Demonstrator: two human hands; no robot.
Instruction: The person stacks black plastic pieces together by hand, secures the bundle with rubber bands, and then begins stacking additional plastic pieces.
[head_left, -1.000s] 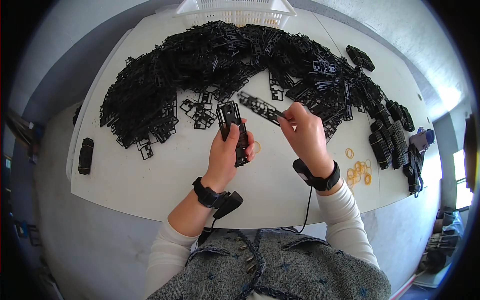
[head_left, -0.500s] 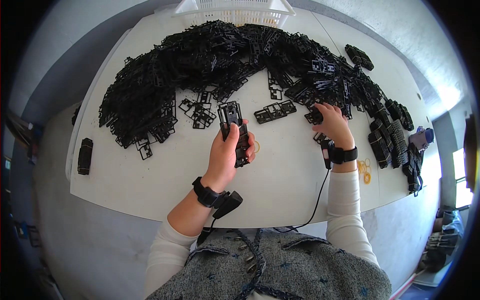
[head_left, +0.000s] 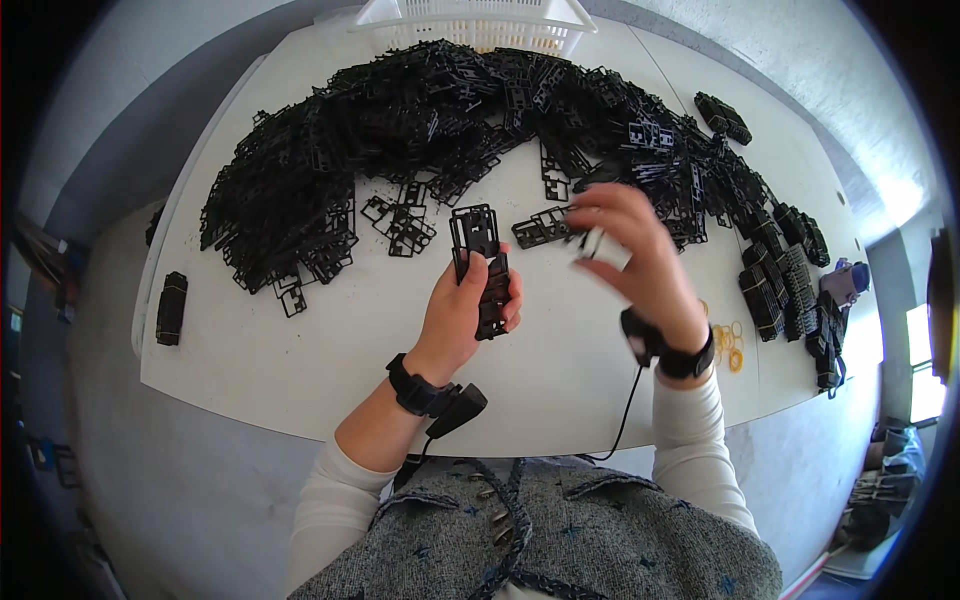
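My left hand (head_left: 455, 312) is closed round a stack of black plastic frames (head_left: 477, 232), held upright over the table with the thumb across its front. To its right, my right hand (head_left: 635, 250) is raised above the table, its fingers curled toward the thumb and smeared by motion. A small blurred dark-and-light piece (head_left: 590, 243) shows between thumb and fingers; its kind cannot be made out. Just left of that hand lies a loose black frame (head_left: 540, 228), partly hidden by the fingertips. Another few loose frames (head_left: 405, 228) lie left of the held stack.
A large heap of black plastic frames (head_left: 400, 120) arcs across the white table (head_left: 300, 370). Banded bundles (head_left: 765, 300) stand at the right, another bundle (head_left: 172, 310) at the left. Yellow rubber bands (head_left: 735, 345) lie near my right wrist. A white basket (head_left: 475, 25) stands at the far edge.
My right hand has left the heap's right side, moving left and up toward the held stack. The stack in my left hand has shifted slightly right and stands straighter.
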